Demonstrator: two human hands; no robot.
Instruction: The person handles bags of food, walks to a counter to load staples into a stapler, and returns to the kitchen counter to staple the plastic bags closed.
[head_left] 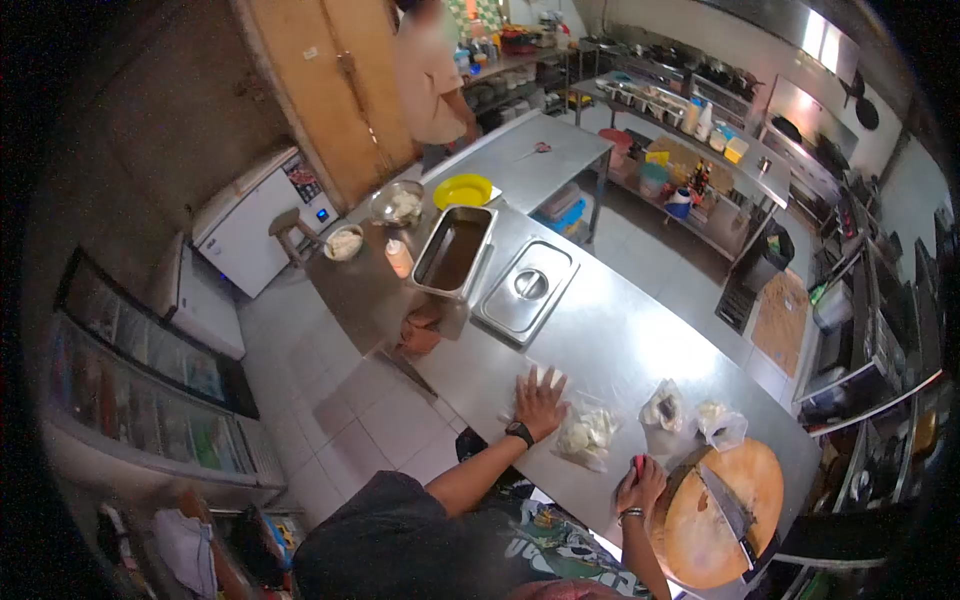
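Note:
My left hand, with a dark watch at the wrist, lies flat with spread fingers on the steel table. Right beside it is a clear plastic bag of pale pieces. My right hand is closed around a small red object at the table's near edge; most of it is hidden by the fingers. To its right a knife rests on a round wooden chopping board. Two more plastic bags, one with dark contents and one whitish, stand behind the board.
A lidded steel pan, a deep pan of brown liquid, a squeeze bottle, a yellow plate and bowls stand farther along the table. A person is at the back. Shelving lines the right side.

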